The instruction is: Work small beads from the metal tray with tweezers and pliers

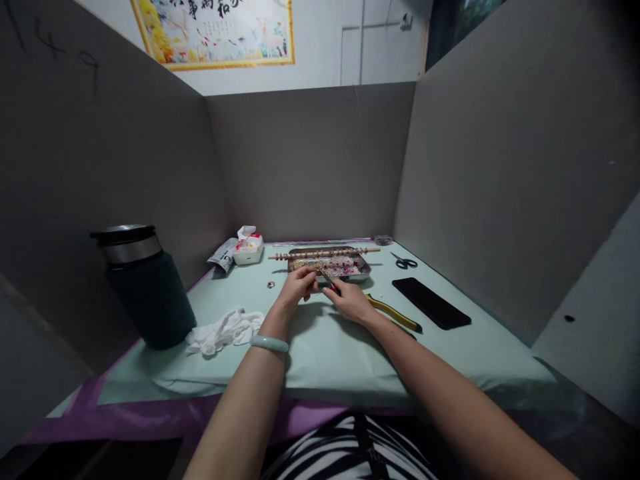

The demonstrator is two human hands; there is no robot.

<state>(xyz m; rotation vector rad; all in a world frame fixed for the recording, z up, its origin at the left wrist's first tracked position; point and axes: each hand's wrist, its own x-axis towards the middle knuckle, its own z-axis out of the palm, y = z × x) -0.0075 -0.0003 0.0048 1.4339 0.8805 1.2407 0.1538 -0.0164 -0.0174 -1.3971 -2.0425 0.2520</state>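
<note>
My left hand [298, 287] is pinched closed over something too small to make out, just in front of a metal tray [365, 273] filled with small red and white beads. My right hand [351, 301] is closed around a small pair of pliers [327, 279] whose tip points toward my left fingertips. The two hands nearly touch above the pale green mat [325, 347]. A thin wooden stick [325, 253] strung with beads lies across the tray's far rim. A pale green bangle [269, 343] sits on my left wrist.
Yellow-handled pliers [395, 313] lie right of my right hand, a black phone [431, 303] beyond them, small scissors [404, 262] farther back. On the left stand a dark flask [145, 287], white crumpled gloves [225, 330] and a white packet [249, 249]. Grey partition walls enclose the desk.
</note>
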